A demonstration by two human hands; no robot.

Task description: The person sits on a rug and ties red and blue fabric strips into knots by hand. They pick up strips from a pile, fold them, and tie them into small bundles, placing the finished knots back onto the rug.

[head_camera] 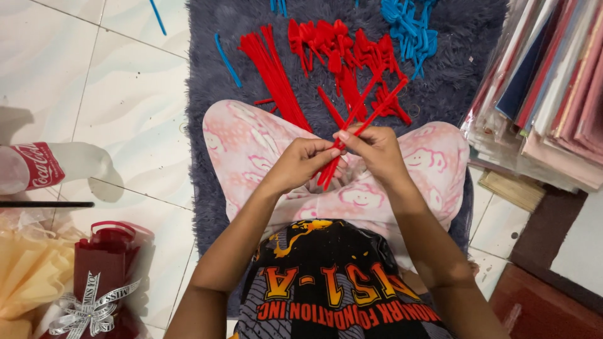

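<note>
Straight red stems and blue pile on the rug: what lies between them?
In the head view, a heap of shaped red pieces lies between the straight red stems and the blue pile, all on the grey rug.

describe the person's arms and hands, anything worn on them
Both arms are bare from above the elbow down: no sleeves reach into view, and no watch, bracelet or gloves show. The left hand and right hand are bare too, with no rings visible. The nails look short and unpainted.

grey shaggy rug (440, 88), red pipe cleaners (276, 78), white tiled floor (113, 113)
</note>
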